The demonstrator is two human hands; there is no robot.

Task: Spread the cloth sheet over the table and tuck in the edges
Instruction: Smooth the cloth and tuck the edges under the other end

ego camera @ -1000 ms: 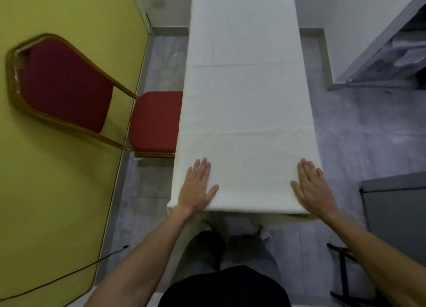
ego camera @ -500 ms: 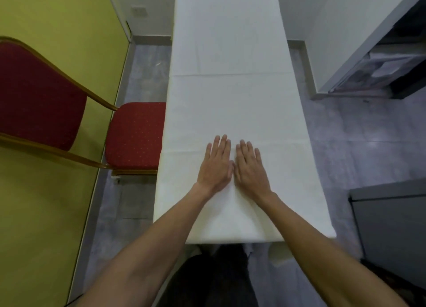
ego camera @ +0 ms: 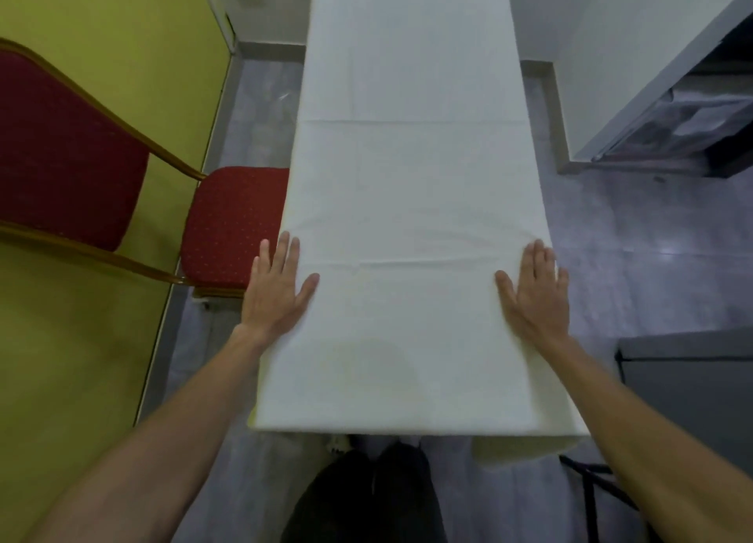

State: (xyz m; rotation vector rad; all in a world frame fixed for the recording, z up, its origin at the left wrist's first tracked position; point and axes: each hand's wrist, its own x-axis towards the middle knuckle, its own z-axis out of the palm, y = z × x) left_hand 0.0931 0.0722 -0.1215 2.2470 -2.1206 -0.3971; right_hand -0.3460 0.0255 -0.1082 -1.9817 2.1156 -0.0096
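White cloth sheet (ego camera: 407,183) lies flat along the long counter, which it hides. Left hand (ego camera: 277,294) and right hand (ego camera: 534,294) press its side edges, fingers (ego camera: 285,253) straight, holding nothing. Recommend even outward pressure on both sides, then tucking the hanging edges under.

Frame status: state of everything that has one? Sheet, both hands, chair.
cloth sheet: spread flat over the whole top, faint creases across; near right corner hangs loose below the edge, not tucked.
left hand: palm flat on the sheet's left edge, fingers straight.
right hand: palm flat on the sheet's right edge, fingers straight.
chair: upright, seat beside the sheet's left edge.
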